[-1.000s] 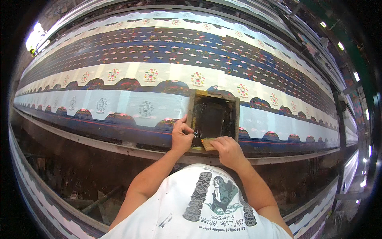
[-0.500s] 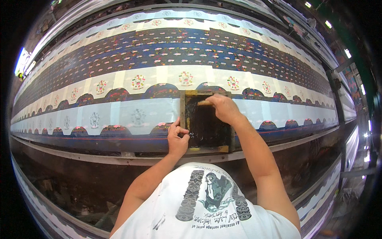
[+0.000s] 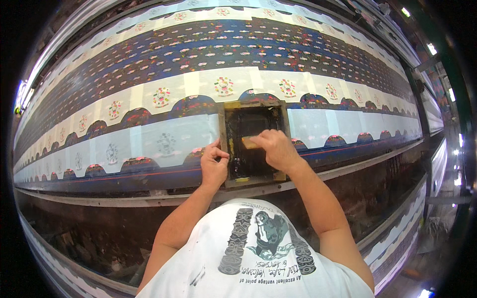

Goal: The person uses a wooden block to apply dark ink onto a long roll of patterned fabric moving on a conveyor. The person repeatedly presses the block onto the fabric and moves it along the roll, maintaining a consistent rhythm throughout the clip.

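Note:
A small rectangular printing screen (image 3: pixel 284 116) with a wooden frame lies over the row of pale blue fabric pieces (image 3: pixel 136 141) nearest me. Dark ink coats its mesh. My left hand (image 3: pixel 213 169) is closed at the frame's left side bar, its fingers curled against the wood. In my right hand (image 3: pixel 279 151) is a squeegee (image 3: pixel 250 142) with a tan edge, pinched from above and set down around the middle of the mesh. Left of the screen, pale blue pieces carry a dark grey print (image 3: pixel 166 144); those on its right look plain.
Beyond lies a row of cream pieces (image 3: pixel 194 87) with multicoloured prints, then dark patterned fabric (image 3: pixel 208 47) and more pale rows. A long table rail (image 3: pixel 119 201) runs along my side. A post and beams (image 3: pixel 430 198) stand at the right.
My right hand has drawn the squeegee toward me, from the far end of the screen to its middle. My left hand stays at the frame's left bar. The view has shifted slightly.

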{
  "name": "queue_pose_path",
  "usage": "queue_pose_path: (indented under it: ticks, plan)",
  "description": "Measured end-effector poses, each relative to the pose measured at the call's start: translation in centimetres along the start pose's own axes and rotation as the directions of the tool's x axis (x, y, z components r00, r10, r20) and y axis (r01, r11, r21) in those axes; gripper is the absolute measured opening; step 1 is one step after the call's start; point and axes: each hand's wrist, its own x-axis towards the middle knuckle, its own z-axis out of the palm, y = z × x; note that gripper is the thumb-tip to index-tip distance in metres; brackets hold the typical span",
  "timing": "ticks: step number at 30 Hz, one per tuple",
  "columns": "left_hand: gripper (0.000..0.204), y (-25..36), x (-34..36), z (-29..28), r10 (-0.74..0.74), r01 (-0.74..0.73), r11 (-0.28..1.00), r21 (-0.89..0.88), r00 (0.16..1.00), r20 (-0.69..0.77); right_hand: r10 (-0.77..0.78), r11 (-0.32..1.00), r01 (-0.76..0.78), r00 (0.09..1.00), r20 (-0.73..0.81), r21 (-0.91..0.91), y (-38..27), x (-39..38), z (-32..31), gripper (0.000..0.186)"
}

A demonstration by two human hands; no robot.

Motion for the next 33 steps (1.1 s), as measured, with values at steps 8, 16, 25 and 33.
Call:
queue_pose_path:
  ticks: [8,16,25,33]
  plan:
    - [0.016,-0.7,-0.2,0.3,-0.018,0.015,0.991,-0.133,1.0,-0.022,-0.011,1.0,0.011,0.999,-0.039,0.0,-4.9,-6.2,0.8,0.044]
    - [0.033,2.0,-2.4,1.5,0.092,-0.083,0.985,0.151,0.995,-0.05,0.054,0.988,-0.065,0.995,0.079,0.137,-6.5,-9.8,0.3,0.039]
    - [0.024,3.7,-3.0,4.3,0.199,-0.182,0.974,0.137,0.971,-0.129,0.491,0.815,-0.351,0.84,-0.229,0.46,0.9,-15.9,0.5,0.039]
    - [0.024,3.5,-4.3,16.8,0.301,-0.29,0.952,0.094,0.943,-0.142,0.478,0.802,-0.306,0.844,-0.244,0.512,10.2,-22.4,-4.1,0.035]
